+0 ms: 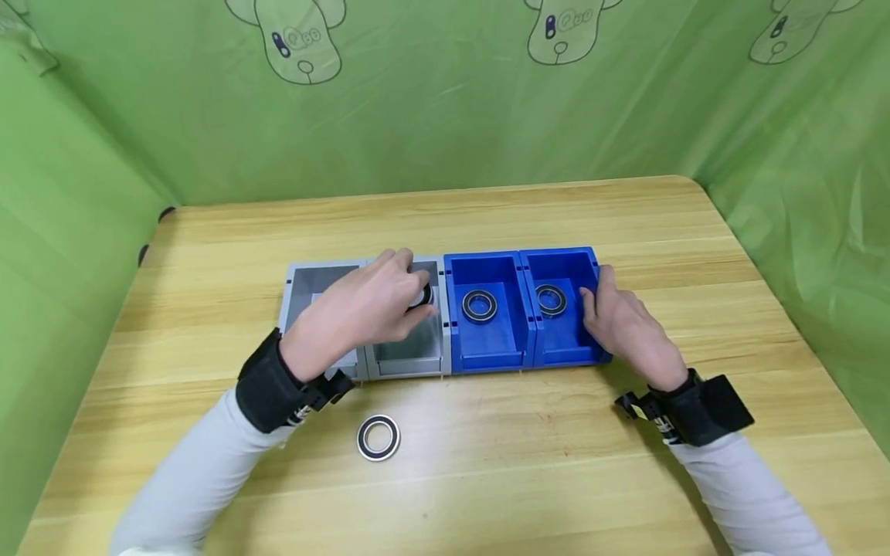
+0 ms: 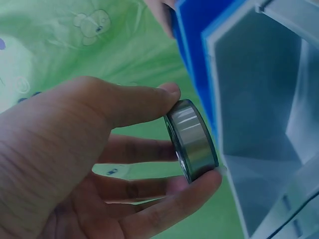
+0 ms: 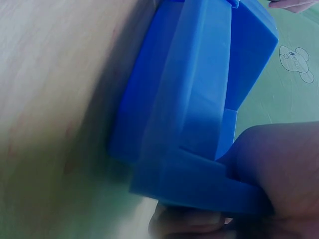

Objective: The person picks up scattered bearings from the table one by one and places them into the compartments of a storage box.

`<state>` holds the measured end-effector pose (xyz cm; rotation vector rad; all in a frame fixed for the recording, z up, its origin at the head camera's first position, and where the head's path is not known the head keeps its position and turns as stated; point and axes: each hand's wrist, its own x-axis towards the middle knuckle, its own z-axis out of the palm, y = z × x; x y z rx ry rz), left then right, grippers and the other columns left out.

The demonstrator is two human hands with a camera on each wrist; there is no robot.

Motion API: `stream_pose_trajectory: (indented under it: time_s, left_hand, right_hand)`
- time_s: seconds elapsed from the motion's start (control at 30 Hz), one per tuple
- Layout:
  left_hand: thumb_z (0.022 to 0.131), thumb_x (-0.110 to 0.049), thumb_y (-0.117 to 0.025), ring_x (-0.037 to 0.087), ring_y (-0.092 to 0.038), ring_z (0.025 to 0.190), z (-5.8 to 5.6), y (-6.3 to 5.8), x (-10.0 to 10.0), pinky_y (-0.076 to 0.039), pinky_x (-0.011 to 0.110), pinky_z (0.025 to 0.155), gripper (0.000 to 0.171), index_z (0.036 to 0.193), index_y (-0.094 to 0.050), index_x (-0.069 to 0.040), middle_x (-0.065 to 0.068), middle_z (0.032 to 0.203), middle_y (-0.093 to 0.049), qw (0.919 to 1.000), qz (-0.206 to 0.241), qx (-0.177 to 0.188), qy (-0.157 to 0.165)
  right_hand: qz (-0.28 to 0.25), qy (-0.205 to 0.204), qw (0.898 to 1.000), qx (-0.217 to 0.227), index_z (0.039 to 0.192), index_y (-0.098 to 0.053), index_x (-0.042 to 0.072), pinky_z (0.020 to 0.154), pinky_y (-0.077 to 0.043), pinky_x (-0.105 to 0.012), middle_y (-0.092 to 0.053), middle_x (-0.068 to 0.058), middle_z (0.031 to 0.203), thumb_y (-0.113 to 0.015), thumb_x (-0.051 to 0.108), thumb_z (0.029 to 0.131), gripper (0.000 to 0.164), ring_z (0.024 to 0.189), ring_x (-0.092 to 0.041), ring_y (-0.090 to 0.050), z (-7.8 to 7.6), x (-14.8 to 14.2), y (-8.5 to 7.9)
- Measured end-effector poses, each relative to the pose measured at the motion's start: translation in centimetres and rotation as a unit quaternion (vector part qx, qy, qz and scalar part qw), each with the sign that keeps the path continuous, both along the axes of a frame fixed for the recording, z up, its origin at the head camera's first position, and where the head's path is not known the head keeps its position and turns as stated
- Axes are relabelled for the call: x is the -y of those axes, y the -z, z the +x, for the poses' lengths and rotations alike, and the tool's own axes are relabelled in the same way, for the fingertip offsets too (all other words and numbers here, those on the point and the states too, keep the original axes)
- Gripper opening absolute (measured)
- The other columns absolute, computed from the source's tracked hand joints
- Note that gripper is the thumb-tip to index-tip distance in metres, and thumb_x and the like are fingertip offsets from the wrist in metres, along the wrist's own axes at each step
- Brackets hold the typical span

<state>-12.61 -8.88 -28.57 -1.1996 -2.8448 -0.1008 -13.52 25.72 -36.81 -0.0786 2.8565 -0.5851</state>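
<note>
My left hand (image 1: 368, 301) pinches a ball bearing (image 2: 193, 142) between thumb and fingers, above the second grey bin (image 1: 410, 351) from the left. In the left wrist view the bearing's shiny outer ring shows beside the grey bin wall. My right hand (image 1: 626, 328) grips the right side wall of the end blue bin (image 1: 566, 340), thumb inside and fingers outside. One bearing (image 1: 552, 300) lies in that bin and another (image 1: 480, 306) in the neighbouring blue bin (image 1: 490, 344). A further bearing (image 1: 378, 438) lies flat on the table in front of the grey bins.
Two grey and two blue bins stand joined in a row across the wooden table (image 1: 528, 479). The left forearm partly covers the leftmost grey bin (image 1: 320, 276). Green cloth (image 1: 445, 116) hangs behind the table and at both sides.
</note>
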Motion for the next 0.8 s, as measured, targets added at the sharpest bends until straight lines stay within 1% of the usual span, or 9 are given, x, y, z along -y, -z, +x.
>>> stream_pose_trajectory:
  time_s: [0.1,0.23,0.3,0.43,0.5,0.67,0.8]
  left_hand:
    - [0.097,-0.03,-0.072,0.026,-0.056,0.072,-0.6,0.7,-0.1,-0.052,0.036,0.068,0.029,0.094,-0.072,-0.001,0.015,0.088,-0.063,1.0,0.0,0.003,0.001]
    - [0.097,-0.03,-0.072,0.028,-0.056,0.074,-1.1,1.6,-0.2,-0.052,0.035,0.066,0.031,0.098,-0.072,0.001,0.018,0.091,-0.064,0.9997,-0.011,0.019,-0.013]
    - [0.097,-0.03,-0.071,0.03,-0.058,0.079,-1.3,2.0,-0.4,-0.053,0.035,0.067,0.033,0.104,-0.072,0.002,0.02,0.097,-0.065,0.9991,-0.017,0.032,-0.021]
    - [0.097,-0.03,-0.071,0.035,-0.062,0.089,-1.6,2.5,-0.5,-0.057,0.038,0.072,0.035,0.113,-0.071,0.002,0.024,0.107,-0.066,0.9977,-0.026,0.053,-0.032]
    - [0.097,-0.029,-0.071,0.036,-0.064,0.093,-1.7,2.6,-0.6,-0.058,0.04,0.076,0.036,0.115,-0.07,0.002,0.025,0.11,-0.066,0.9972,-0.03,0.059,-0.034]
    - [0.098,-0.028,-0.07,0.035,-0.065,0.096,-2.0,3.0,-0.8,-0.059,0.042,0.08,0.036,0.115,-0.069,0.003,0.025,0.112,-0.065,0.9956,-0.036,0.072,-0.047]
    - [0.097,-0.026,-0.07,0.034,-0.065,0.094,-2.2,3.5,-1.0,-0.059,0.041,0.078,0.032,0.112,-0.068,0.003,0.026,0.111,-0.065,0.9934,-0.037,0.09,-0.061]
  right_hand:
    - [0.0,-0.002,1.0,-0.002,0.126,-0.028,-0.009,0.042,-0.037,-0.031,-0.042,-0.007,0.066,-0.03,0.023,0.11,0.035,0.047,-0.022,-0.051,0.0,0.0,0.1]
    - [0.002,-0.003,1.0,-0.004,0.127,-0.028,-0.009,0.042,-0.037,-0.031,-0.043,-0.008,0.067,-0.031,0.023,0.11,0.036,0.048,-0.023,-0.052,0.0,-0.1,0.2]
    - [0.002,-0.004,1.0,-0.009,0.127,-0.028,-0.009,0.041,-0.037,-0.031,-0.043,-0.008,0.067,-0.031,0.023,0.11,0.037,0.048,-0.023,-0.052,0.0,-0.1,0.2]
    - [0.001,-0.01,1.0,-0.025,0.125,-0.029,-0.01,0.04,-0.037,-0.031,-0.042,-0.007,0.065,-0.032,0.022,0.11,0.036,0.047,-0.023,-0.051,0.0,-0.1,0.2]
    - [0.0,-0.01,1.0,-0.026,0.126,-0.028,-0.01,0.04,-0.037,-0.031,-0.042,-0.007,0.065,-0.032,0.022,0.11,0.036,0.047,-0.023,-0.051,0.0,-0.2,0.2]
    - [0.001,-0.007,1.0,-0.017,0.129,-0.026,-0.01,0.04,-0.037,-0.03,-0.042,-0.009,0.066,-0.032,0.023,0.11,0.038,0.047,-0.023,-0.052,0.0,-0.2,0.1]
    - [0.0,-0.006,1.0,-0.016,0.128,-0.027,-0.01,0.04,-0.037,-0.03,-0.042,-0.009,0.066,-0.032,0.023,0.11,0.038,0.047,-0.023,-0.052,-0.1,-0.2,0.2]
